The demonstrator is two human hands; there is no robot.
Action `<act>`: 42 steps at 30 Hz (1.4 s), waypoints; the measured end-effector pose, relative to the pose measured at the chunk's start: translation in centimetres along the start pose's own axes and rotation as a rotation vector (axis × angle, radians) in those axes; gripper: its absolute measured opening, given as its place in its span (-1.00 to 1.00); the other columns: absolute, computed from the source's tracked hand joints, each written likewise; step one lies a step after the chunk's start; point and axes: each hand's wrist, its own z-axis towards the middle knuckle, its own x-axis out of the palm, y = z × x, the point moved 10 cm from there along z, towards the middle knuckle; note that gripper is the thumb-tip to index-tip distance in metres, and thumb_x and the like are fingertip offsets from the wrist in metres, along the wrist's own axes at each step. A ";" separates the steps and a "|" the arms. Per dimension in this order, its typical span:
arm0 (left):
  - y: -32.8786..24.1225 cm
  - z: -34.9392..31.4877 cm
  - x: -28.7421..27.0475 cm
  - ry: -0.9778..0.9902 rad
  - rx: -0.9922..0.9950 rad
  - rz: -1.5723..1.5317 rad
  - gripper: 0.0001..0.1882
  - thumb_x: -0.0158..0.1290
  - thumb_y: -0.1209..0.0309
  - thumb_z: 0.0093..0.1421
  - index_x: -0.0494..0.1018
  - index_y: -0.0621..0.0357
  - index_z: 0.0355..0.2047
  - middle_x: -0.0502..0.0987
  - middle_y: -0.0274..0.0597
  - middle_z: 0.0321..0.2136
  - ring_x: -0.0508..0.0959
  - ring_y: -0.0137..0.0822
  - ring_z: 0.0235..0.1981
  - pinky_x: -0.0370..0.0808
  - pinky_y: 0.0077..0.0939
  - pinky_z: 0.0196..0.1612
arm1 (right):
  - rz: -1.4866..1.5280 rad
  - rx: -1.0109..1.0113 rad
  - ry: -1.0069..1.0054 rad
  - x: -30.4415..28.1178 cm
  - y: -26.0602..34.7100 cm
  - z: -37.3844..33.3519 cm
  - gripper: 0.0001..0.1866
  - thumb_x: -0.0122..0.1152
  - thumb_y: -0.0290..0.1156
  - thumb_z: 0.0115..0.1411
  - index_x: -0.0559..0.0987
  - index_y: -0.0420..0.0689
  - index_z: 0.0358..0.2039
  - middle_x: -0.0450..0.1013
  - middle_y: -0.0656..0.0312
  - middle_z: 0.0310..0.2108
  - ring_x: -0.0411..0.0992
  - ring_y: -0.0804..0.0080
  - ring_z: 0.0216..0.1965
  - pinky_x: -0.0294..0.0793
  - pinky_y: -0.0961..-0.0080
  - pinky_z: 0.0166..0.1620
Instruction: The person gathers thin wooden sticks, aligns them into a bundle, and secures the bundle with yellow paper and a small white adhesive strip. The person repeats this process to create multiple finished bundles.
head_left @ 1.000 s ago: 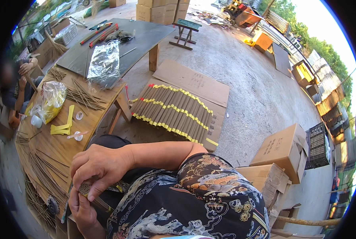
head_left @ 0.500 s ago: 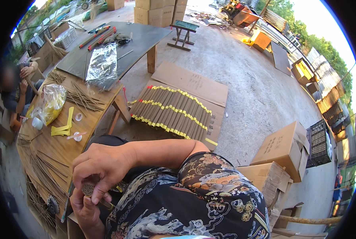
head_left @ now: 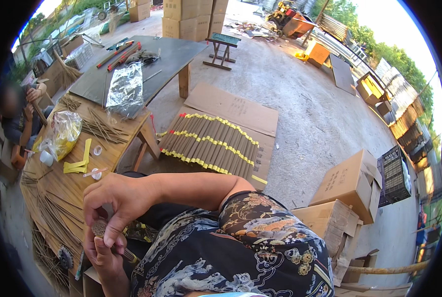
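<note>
Low at the left, both my hands are closed round a bundle of thin brown sticks (head_left: 99, 227), whose round end faces up. My left hand (head_left: 104, 257) wraps it from below. From above, my right hand (head_left: 114, 200) curls over it, with thumb and fingers at the rim of that end. A short stretch of the bundle with a yellow band shows beyond my fingers; the rest is hidden. Loose brown sticks (head_left: 57, 210) lie on the wooden table (head_left: 109, 157) beside my hands, near yellow paper strips (head_left: 85, 161) and a small white cup (head_left: 46, 158).
Banded brown bundles (head_left: 211, 143) lie in rows on flattened cardboard (head_left: 240, 111) on the floor. Cartons (head_left: 347, 180) and a black crate (head_left: 394, 175) stand at the right. A clear plastic bag (head_left: 126, 89) lies on the dark tabletop (head_left: 174, 54). Another person (head_left: 18, 109) sits at far left.
My right hand has shifted slightly left and up on the end of the bundle. Both hands keep their hold. The whole view has moved a little.
</note>
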 end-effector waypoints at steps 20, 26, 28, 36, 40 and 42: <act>-0.7 -0.1 1.1 0.121 0.010 0.052 -0.38 -0.07 0.00 0.12 0.20 0.41 -0.16 0.28 -0.25 -0.73 0.21 -0.55 -0.82 0.12 -0.75 -0.78 | 0.011 -0.067 0.078 0.2 1.8 0.0 -0.62 0.39 -0.25 -0.20 0.47 -0.17 -0.41 0.37 0.23 -0.49 0.38 0.32 -0.41 0.37 0.49 -0.39; 0.6 0.0 -0.1 0.048 -0.150 0.098 -0.28 -0.03 -0.10 0.04 0.21 0.42 -0.16 0.33 -0.24 -0.67 0.28 -0.55 -0.74 0.18 -0.75 -0.72 | 0.044 -0.012 0.126 0.1 -0.2 0.2 -0.62 0.38 -0.30 -0.18 0.50 -0.18 -0.35 0.40 0.15 -0.39 0.41 0.27 -0.37 0.40 0.50 -0.36; 0.7 0.1 0.3 0.042 -0.215 0.062 -0.24 0.01 -0.13 -0.01 0.21 0.40 -0.14 0.35 -0.27 -0.62 0.31 -0.57 -0.70 0.21 -0.77 -0.70 | -0.022 -0.019 0.125 0.2 -1.1 -0.2 -0.56 0.39 -0.23 -0.22 0.51 -0.19 -0.33 0.40 0.13 -0.36 0.42 0.28 -0.35 0.41 0.52 -0.34; -1.7 1.6 -6.2 -0.146 0.063 0.008 -0.62 -0.08 0.15 0.17 0.30 0.26 -0.25 0.36 -0.31 -0.59 0.27 -0.63 -0.67 0.22 -0.81 -0.62 | 0.118 0.212 -0.106 -0.9 -8.4 1.9 -0.72 0.29 -0.44 -0.09 0.50 -0.25 -0.34 0.43 0.21 -0.35 0.37 0.55 -0.36 0.34 0.65 -0.27; -4.6 2.5 -10.6 -0.395 0.267 0.121 -0.56 -0.15 0.07 0.18 0.28 0.28 -0.28 0.29 -0.29 -0.63 0.19 -0.59 -0.73 0.12 -0.73 -0.68 | -0.021 0.681 -0.406 -5.8 -19.6 -1.6 -0.85 0.17 -0.49 0.05 0.49 -0.26 -0.35 0.43 0.30 -0.44 0.35 0.65 -0.44 0.35 0.73 -0.36; -4.4 3.0 -12.1 -0.432 0.250 0.080 -0.58 -0.17 0.09 0.20 0.27 0.27 -0.26 0.29 -0.29 -0.60 0.20 -0.58 -0.70 0.14 -0.73 -0.65 | -0.374 0.718 -0.231 -5.9 -24.8 -3.6 -0.73 0.20 -0.30 0.03 0.51 -0.27 -0.38 0.44 0.17 -0.44 0.40 0.43 -0.39 0.38 0.55 -0.32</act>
